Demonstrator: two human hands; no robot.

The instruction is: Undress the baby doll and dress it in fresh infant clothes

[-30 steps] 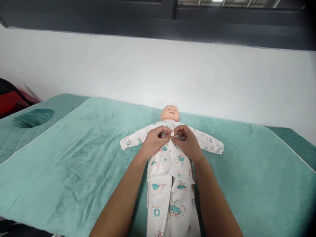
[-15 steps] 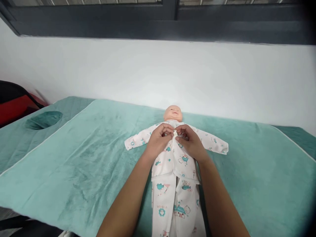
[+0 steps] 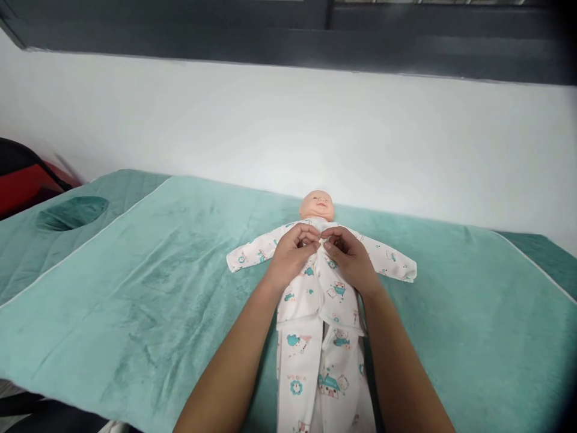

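A baby doll (image 3: 317, 205) lies on its back on a teal blanket (image 3: 148, 282), head towards the wall. It wears a white printed shirt (image 3: 315, 288) and matching trousers (image 3: 315, 379), sleeves spread to both sides. My left hand (image 3: 291, 254) and my right hand (image 3: 350, 258) meet over the doll's chest, just below the neck. Both pinch the shirt's front edges together at a small fastener; the fingertips touch each other there. The fastener itself is mostly hidden by my fingers.
A white wall (image 3: 288, 132) runs behind the bed under a dark window frame (image 3: 288, 36). A dark teal pad (image 3: 72, 211) lies at the far left of the bed, with a red and black object (image 3: 22, 180) beyond it.
My hands stay pinched at the shirt's top fastener; the fingers have drawn slightly closer together. The view has shifted a little.
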